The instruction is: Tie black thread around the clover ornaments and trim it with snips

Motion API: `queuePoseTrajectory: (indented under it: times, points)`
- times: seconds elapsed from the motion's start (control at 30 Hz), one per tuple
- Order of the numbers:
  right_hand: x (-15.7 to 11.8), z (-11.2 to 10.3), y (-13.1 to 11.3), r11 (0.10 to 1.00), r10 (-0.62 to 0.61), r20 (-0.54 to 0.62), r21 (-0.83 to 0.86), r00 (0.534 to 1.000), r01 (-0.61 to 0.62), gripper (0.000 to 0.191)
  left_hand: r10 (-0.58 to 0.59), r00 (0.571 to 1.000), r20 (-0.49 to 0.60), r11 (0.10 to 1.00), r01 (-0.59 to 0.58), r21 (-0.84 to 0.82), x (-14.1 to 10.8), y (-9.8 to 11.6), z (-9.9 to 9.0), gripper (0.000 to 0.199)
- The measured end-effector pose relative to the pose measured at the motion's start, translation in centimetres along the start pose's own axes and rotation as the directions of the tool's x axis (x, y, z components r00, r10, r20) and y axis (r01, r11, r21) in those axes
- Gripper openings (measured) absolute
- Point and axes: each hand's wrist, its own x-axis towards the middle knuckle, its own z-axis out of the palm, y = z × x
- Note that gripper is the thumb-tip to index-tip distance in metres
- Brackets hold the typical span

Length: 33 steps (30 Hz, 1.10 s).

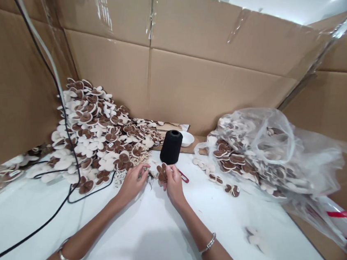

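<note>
My right hand [174, 184] pinches a brown flower piece [162, 173] between thumb and fingers, in front of a black thread cone [171, 147]. To its left, my left hand [134, 180] has its fingertips closed on a beige cord with dark thread ends [150, 177], which runs toward the flower. Just right of my right hand a red tool [184, 176], perhaps small snips, lies on the white table. The cone stands upright beyond both hands.
A tall heap of brown and white flowers [98, 134] fills the left side. Clear plastic bags [283, 150] with more flowers lie at the right. A white bowl [187, 139] sits behind the cone. Black cables [76, 157] cross the left side. Cardboard walls [197, 83] surround the table [156, 235].
</note>
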Motion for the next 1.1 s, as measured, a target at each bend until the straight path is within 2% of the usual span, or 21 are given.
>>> queuePoseTrajectory:
  times: [0.1, 0.17, 0.27, 0.43, 0.57, 0.73, 0.93, 1.1]
  points:
    - [-0.1, -0.1, -0.4, 0.999, -0.001, 0.058, -0.032, 0.998, 0.003, 0.037, 0.020, 1.000, -0.007, 0.990, -0.021, -0.141, -0.2, 0.5, -0.2, 0.033]
    - [-0.3, -0.1, -0.7, 0.997, -0.003, 0.113, -0.074, 0.994, 0.011, 0.037, 0.031, 0.998, 0.057, 0.965, -0.015, -0.263, -0.3, 0.9, -0.3, 0.030]
    - [-0.6, -0.1, -1.1, 0.995, 0.008, 0.183, -0.102, 0.983, 0.011, 0.038, 0.010, 0.984, 0.180, 0.914, 0.064, -0.400, -0.3, 1.2, -0.1, 0.026]
    - [-1.0, -0.3, -1.4, 0.995, 0.038, 0.267, -0.094, 0.963, -0.014, 0.036, -0.044, 0.966, 0.256, 0.824, 0.180, -0.537, -0.3, 0.7, 0.8, 0.028]
    - [-1.3, -0.7, -1.8, 0.992, 0.025, 0.295, -0.124, 0.955, 0.013, 0.036, -0.039, 0.949, 0.313, 0.806, 0.215, -0.552, -0.4, 0.7, 1.1, 0.031]
    - [-1.6, -1.1, -2.5, 0.993, 0.062, 0.384, -0.120, 0.921, -0.017, 0.034, -0.062, 0.969, 0.241, 0.828, 0.185, -0.530, -0.6, 1.3, 0.8, 0.035]
    - [-1.4, -1.3, -2.2, 0.996, 0.049, 0.456, -0.083, 0.889, -0.012, 0.035, -0.087, 0.968, 0.235, 0.816, 0.204, -0.540, -0.6, 2.1, 0.7, 0.041]
    - [-1.3, -1.0, -1.7, 0.999, 0.038, 0.433, -0.051, 0.900, -0.018, 0.041, -0.079, 0.970, 0.231, 0.817, 0.196, -0.543, -0.6, 1.8, 1.0, 0.041]
